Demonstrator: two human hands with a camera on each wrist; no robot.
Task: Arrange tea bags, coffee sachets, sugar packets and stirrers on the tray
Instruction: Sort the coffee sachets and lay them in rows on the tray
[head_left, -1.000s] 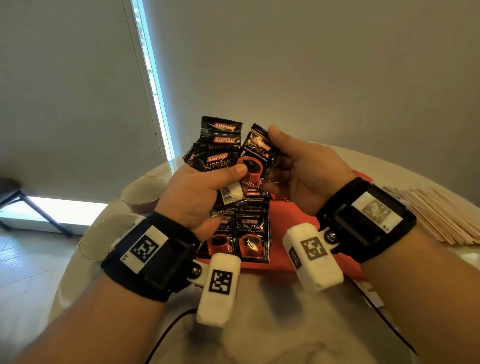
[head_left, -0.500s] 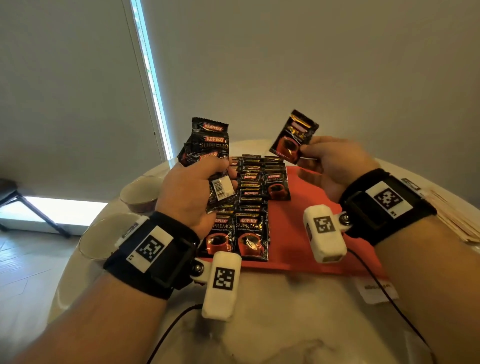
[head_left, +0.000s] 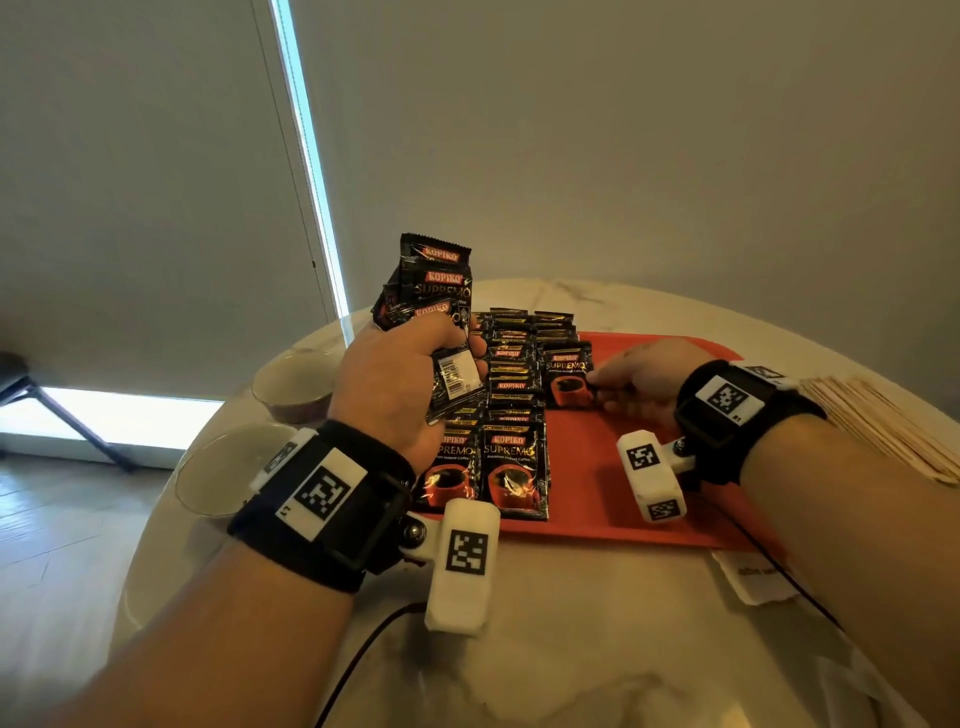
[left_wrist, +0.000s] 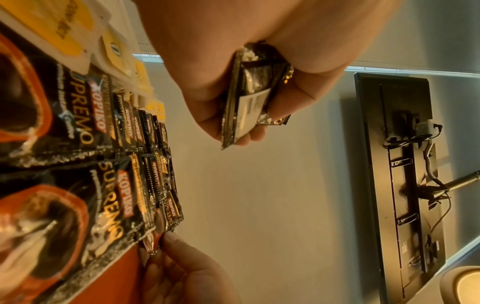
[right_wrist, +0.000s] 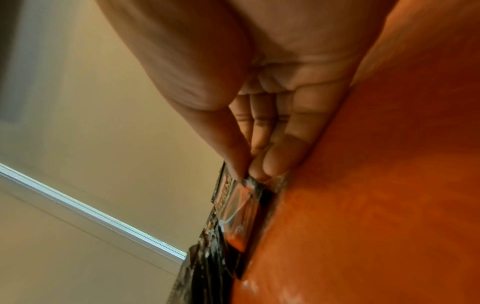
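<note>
Your right hand (head_left: 644, 374) has its fingers (right_wrist: 275, 162) and thumb pinching the lower edge of a single black foil coffee sachet (head_left: 565, 375) with a red cup printed on it, and that sachet is already lying down on the flat red plastic tray (head_left: 623, 499), at the near end of the short third column. Your left hand (head_left: 395, 384) is clenched around a fanned bunch of the same black sachets (head_left: 434, 291), held up above the tray's left side, with the barcode end poking out below your thumb.

Beyond that, two long overlapped rows of black coffee sachets (head_left: 498, 415) run down the tray's left half. The yellow-labelled tea bags (left_wrist: 67, 26) show only in the left wrist view, past the coffee rows.

What I'd watch: foil on foil is slippery, so if you drag your fingers back instead of lifting off, the sachet probably slides and knocks its neighbours out of line. That fanned bunch also looks loosely held, so one could drop onto the neat rows. The pale wooden stirrers (head_left: 883, 431) sit on the white marble tabletop (head_left: 571, 649) by your right forearm, so a wide elbow swing could scatter them.
</note>
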